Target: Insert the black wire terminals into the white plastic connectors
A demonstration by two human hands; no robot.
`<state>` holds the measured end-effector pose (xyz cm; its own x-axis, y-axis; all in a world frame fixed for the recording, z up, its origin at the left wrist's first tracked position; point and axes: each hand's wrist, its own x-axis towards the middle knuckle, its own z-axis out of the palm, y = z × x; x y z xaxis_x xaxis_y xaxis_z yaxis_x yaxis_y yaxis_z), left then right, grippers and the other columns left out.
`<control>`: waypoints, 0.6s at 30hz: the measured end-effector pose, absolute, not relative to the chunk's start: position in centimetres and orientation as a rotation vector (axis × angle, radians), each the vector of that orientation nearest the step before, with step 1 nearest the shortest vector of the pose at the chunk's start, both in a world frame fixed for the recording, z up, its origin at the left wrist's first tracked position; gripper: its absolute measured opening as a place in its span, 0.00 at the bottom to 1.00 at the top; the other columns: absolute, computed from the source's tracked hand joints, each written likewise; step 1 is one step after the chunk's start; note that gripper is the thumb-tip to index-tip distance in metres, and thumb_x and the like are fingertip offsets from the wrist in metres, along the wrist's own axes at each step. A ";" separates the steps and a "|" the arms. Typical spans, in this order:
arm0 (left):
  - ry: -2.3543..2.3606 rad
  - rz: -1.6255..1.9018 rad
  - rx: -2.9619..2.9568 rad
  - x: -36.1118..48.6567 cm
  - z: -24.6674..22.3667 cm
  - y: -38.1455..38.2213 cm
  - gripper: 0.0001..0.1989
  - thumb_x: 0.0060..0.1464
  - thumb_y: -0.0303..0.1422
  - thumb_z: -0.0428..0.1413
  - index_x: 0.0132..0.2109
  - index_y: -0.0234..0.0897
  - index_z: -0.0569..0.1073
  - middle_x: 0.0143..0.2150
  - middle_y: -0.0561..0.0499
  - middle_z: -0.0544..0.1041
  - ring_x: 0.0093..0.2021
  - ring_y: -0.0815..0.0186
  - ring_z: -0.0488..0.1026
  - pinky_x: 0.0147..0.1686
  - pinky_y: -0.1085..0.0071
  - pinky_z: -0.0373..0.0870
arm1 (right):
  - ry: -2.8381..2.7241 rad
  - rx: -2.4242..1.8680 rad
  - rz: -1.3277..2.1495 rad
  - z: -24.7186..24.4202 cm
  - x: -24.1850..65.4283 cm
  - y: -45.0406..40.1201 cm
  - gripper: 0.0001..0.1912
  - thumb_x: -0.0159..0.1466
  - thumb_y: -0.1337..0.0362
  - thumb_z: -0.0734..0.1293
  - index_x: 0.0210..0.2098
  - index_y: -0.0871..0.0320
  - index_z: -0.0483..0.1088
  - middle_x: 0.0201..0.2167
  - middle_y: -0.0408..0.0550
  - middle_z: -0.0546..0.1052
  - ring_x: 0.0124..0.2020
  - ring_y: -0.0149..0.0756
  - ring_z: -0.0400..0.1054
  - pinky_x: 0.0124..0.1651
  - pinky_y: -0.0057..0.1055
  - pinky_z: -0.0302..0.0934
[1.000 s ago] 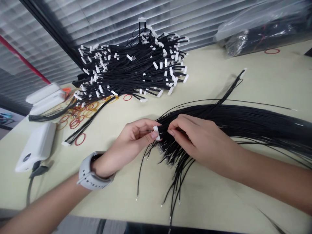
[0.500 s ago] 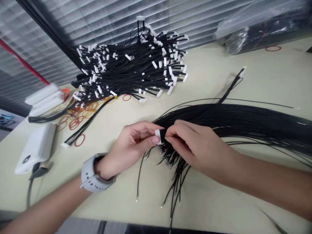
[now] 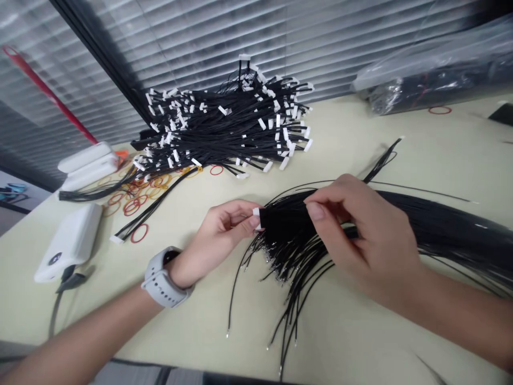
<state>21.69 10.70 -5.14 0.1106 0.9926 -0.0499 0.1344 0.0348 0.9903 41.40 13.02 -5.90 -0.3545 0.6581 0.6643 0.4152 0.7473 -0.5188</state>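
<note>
My left hand (image 3: 228, 227) pinches a white connector housing (image 3: 257, 218) between thumb and fingers. Black wires run from the connector's right side, and they blend with the bundle behind. A thick bundle of loose black wires (image 3: 433, 216) with small metal terminals at the cut ends lies under both hands. Over the bundle, to the right of the connector, is my right hand (image 3: 356, 230), its thumb and forefinger pressed together. Whatever sits in that pinch, if anything, is too small to make out against the black wires.
A large pile of black cables with white connectors (image 3: 224, 128) lies at the back. Red and yellow rubber bands (image 3: 138, 203) are scattered at the left near a white power bank (image 3: 70, 243). A plastic-wrapped bundle (image 3: 433, 80) rests at the back right.
My right hand has moved right and slightly up, away from the connector. The left hand still holds the connector. The whole view has shifted a little.
</note>
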 end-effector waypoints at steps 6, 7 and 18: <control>1.275 1.051 1.361 21.6 -5.1 10.7 0.04 0.53 0.28 0.56 0.38 0.33 0.72 0.27 0.53 0.73 0.26 0.73 0.68 0.28 0.76 0.67 | -2.280 -0.292 0.710 -5.8 40.8 10.9 0.12 0.56 0.69 0.61 0.41 0.60 0.61 0.31 0.48 0.65 0.33 0.34 0.61 0.36 0.32 0.62; 1.278 1.055 1.373 21.6 -5.1 10.6 0.05 0.53 0.28 0.56 0.38 0.33 0.72 0.27 0.53 0.74 0.27 0.72 0.69 0.28 0.76 0.67 | -2.387 -0.196 0.713 -5.8 40.7 10.6 0.13 0.54 0.68 0.61 0.40 0.61 0.63 0.34 0.51 0.66 0.36 0.36 0.61 0.38 0.34 0.63; 1.275 0.990 1.752 21.4 -2.0 9.4 0.18 0.54 0.36 0.55 0.50 0.33 0.68 0.44 0.43 0.75 0.43 0.64 0.72 0.44 0.67 0.70 | -2.292 -0.830 0.579 -4.8 42.2 16.1 0.11 0.62 0.59 0.61 0.40 0.59 0.67 0.34 0.47 0.74 0.34 0.35 0.67 0.37 0.35 0.61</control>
